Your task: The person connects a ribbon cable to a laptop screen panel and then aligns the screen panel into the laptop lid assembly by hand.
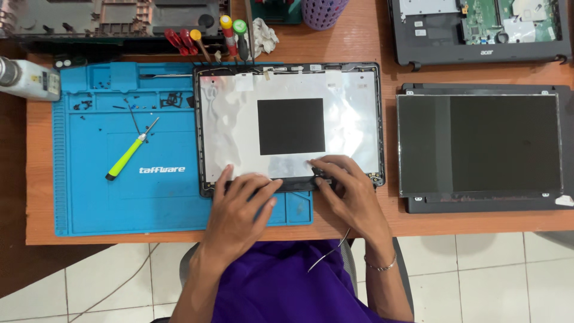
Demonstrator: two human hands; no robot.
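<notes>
Left hand (pixel 242 197), right hand (pixel 347 188) fingers outstretched

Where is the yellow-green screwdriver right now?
In the head view, the yellow-green screwdriver lies on the blue mat, left of the open laptop lid, apart from both hands.

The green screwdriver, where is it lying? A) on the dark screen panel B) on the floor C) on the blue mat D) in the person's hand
C: the green screwdriver lies on the blue mat, left of both hands, which rest on the laptop lid.

Lid shell's (pixel 353 113) near edge under both hands (tiny screws (pixel 84 105) on blue mat (pixel 89 197) indistinct)
</notes>
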